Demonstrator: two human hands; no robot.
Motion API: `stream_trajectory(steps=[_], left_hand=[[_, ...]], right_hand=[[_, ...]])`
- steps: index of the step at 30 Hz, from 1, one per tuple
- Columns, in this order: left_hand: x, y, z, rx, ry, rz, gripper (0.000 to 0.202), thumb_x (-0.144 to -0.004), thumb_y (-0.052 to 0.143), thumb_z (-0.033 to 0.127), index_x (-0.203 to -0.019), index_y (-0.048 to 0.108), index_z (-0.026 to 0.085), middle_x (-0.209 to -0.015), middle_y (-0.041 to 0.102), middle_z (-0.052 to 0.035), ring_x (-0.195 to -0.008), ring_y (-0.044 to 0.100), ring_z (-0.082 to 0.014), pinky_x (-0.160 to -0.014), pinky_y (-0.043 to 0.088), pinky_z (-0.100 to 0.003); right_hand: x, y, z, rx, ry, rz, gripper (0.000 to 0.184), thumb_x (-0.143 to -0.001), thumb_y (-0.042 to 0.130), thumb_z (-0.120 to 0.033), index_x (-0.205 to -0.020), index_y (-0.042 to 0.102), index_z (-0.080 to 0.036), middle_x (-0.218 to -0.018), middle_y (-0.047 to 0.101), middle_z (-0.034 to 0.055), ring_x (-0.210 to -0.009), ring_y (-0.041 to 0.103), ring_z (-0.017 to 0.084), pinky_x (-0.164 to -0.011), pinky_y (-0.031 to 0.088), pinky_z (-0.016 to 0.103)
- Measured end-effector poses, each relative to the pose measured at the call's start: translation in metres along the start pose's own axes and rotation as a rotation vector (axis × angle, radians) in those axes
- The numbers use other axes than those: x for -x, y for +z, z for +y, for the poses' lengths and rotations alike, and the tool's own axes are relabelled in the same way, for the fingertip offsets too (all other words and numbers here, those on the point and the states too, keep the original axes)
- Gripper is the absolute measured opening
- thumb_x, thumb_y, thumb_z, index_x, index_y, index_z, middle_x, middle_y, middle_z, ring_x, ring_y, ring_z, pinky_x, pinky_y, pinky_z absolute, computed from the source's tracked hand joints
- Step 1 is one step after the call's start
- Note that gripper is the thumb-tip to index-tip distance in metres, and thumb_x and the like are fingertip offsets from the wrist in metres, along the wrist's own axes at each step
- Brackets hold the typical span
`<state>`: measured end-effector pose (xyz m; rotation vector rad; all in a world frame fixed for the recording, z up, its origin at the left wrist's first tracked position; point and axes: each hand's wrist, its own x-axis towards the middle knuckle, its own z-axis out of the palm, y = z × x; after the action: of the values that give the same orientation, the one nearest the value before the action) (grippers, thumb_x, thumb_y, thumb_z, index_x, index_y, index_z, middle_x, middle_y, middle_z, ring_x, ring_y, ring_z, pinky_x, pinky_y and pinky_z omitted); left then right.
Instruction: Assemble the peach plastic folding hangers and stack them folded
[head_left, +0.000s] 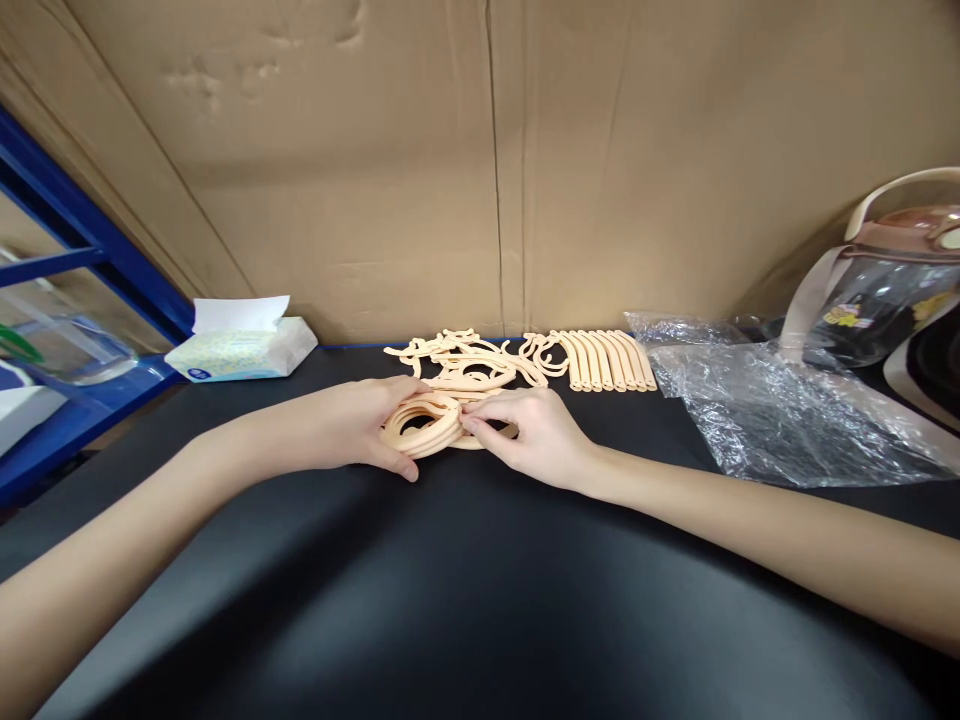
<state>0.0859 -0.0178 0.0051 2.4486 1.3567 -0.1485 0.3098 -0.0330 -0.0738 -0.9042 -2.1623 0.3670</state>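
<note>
A stack of cream-coloured rubber rings (424, 424) lies on the black table (465, 580). My left hand (360, 425) curls around the stack's left side, thumb underneath at the front. My right hand (532, 432) pinches the stack's right edge with thumb and forefinger. Just behind the hands lies a loose heap of the same cream rings and curved pieces (469, 362). To its right, several cream curved strips (607, 360) are lined up side by side.
A tissue pack (244, 348) sits at the back left beside a blue metal shelf frame (82, 250). Crumpled clear plastic bags (772, 410) lie at the right, with a pink-lidded jug (892, 280) behind. A cardboard wall (495, 170) closes off the back.
</note>
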Motion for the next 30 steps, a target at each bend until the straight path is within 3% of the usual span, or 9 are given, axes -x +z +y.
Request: stream_trajectory(steps=[3,8,11,16,19,24,30], left_hand=[[0.000,0.002,-0.002,-0.022,-0.008,-0.002,0.064,-0.068,0.077,0.049,-0.123,0.053,0.027,-0.116,0.066,-0.0035,-0.099,0.064,-0.0267,-0.079,0.048,-0.029],[0.009,-0.001,-0.015,-0.087,-0.044,0.024,0.056,-0.070,0.073,0.048,-0.119,0.057,0.026,-0.105,0.068,-0.0012,-0.091,0.064,-0.0250,-0.073,0.046,-0.027],[0.018,-0.008,-0.030,-0.121,-0.103,0.052,0.055,-0.068,0.074,0.049,-0.115,0.059,0.024,-0.100,0.069,-0.0017,-0.088,0.064,-0.0262,-0.072,0.044,-0.028],[0.028,-0.017,-0.050,-0.135,-0.190,0.101,0.064,-0.075,0.068,0.058,-0.123,0.055,0.018,-0.108,0.067,-0.0043,-0.095,0.063,-0.0279,-0.081,0.044,-0.029],[0.029,-0.014,-0.059,-0.095,-0.201,0.109,0.068,-0.076,0.067,0.059,-0.130,0.052,0.019,-0.118,0.066,-0.0022,-0.105,0.062,-0.0276,-0.088,0.043,-0.027],[0.027,-0.006,-0.076,-0.045,-0.248,0.134,0.090,-0.072,0.067,0.061,-0.145,0.038,0.015,-0.137,0.057,-0.0094,-0.118,0.057,-0.0326,-0.099,0.041,-0.032],[0.027,-0.006,-0.081,-0.039,-0.257,0.113,0.094,-0.071,0.065,0.062,-0.147,0.035,0.015,-0.142,0.052,-0.0119,-0.119,0.056,-0.0326,-0.101,0.040,-0.035]], right_hand=[[-0.001,-0.002,-0.002,0.027,0.020,-0.008,0.021,-0.095,0.053,-0.024,-0.093,0.073,-0.019,-0.084,0.077,-0.0005,-0.064,0.066,0.013,-0.062,0.046,0.025],[-0.004,-0.007,-0.003,0.139,-0.007,-0.017,0.012,-0.092,0.056,-0.021,-0.094,0.068,-0.017,-0.095,0.072,0.0050,-0.090,0.065,0.019,-0.077,0.045,0.030],[-0.005,-0.009,-0.003,0.208,-0.085,-0.107,0.014,-0.091,0.059,-0.022,-0.083,0.069,-0.016,-0.090,0.070,0.0075,-0.091,0.062,0.023,-0.079,0.043,0.035],[-0.004,-0.011,-0.007,0.215,-0.193,-0.252,0.017,-0.088,0.068,-0.032,-0.079,0.068,-0.018,-0.086,0.067,0.0032,-0.082,0.061,0.018,-0.069,0.043,0.030],[-0.003,-0.012,-0.012,0.233,-0.228,-0.280,0.020,-0.085,0.071,-0.037,-0.081,0.068,-0.018,-0.092,0.066,0.0040,-0.088,0.061,0.020,-0.073,0.045,0.030],[-0.002,-0.014,-0.018,0.372,-0.107,-0.257,0.042,-0.082,0.071,-0.047,-0.104,0.067,-0.011,-0.108,0.064,0.0134,-0.100,0.060,0.028,-0.079,0.050,0.037],[-0.006,-0.020,-0.021,0.274,-0.074,-0.343,0.035,-0.085,0.071,-0.035,-0.110,0.064,-0.011,-0.106,0.065,0.0106,-0.103,0.060,0.026,-0.082,0.051,0.037]])
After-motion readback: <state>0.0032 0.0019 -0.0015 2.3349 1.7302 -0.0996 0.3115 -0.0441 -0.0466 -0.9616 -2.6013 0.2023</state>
